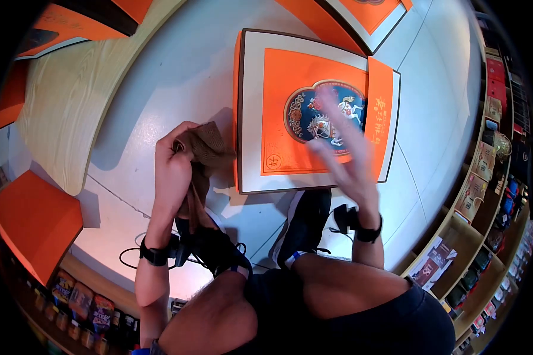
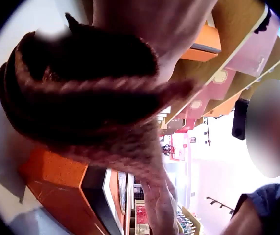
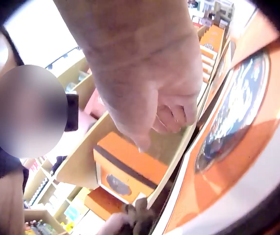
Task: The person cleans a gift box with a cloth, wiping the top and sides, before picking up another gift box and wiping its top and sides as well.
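Your left hand (image 1: 173, 165) grips a bunched, coarse-textured brown cloth (image 1: 206, 143) beside the rectangular orange-and-white box (image 1: 278, 77); your blurred right hand (image 1: 350, 163), fingers extended, is over the box's glossy, scalloped blue medallion (image 1: 305, 121).

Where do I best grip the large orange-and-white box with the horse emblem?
Likely grip the box by its left and right edges, coming from both sides: its broad flat face offers little to curl round, and black shoes crowd the near edge.
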`<state>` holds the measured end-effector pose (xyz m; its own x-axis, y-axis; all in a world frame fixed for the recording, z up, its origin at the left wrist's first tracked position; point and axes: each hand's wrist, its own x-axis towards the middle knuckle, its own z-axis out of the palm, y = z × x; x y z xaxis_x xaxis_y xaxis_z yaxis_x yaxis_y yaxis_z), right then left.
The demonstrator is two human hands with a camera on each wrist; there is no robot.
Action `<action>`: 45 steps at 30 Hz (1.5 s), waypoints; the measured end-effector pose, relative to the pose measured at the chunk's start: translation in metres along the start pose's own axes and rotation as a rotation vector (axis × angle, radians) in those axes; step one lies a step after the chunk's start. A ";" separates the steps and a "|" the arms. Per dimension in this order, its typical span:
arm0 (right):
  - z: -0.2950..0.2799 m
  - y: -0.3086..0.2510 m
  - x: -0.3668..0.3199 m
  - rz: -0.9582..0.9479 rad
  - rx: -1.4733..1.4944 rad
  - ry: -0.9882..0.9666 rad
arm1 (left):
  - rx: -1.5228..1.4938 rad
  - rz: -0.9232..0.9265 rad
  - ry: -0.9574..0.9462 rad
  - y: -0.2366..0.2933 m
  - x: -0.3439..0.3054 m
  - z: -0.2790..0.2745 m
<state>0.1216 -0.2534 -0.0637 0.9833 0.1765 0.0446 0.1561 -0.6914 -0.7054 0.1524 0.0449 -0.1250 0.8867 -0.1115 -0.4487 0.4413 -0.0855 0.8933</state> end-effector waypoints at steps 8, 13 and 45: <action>-0.069 0.090 -0.027 0.551 -0.108 0.486 | 0.079 0.024 -0.208 0.005 0.003 0.011; -0.065 0.129 -0.045 0.771 -0.106 0.359 | 0.038 -0.171 -0.357 0.006 -0.004 0.018; -0.067 0.109 -0.028 0.778 -0.185 0.403 | -0.002 -0.271 -0.424 0.005 -0.034 -0.011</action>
<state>0.1176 -0.3810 -0.0946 0.7702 -0.6246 -0.1290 -0.5900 -0.6210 -0.5161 0.1259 0.0593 -0.1053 0.6062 -0.4777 -0.6359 0.6488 -0.1655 0.7428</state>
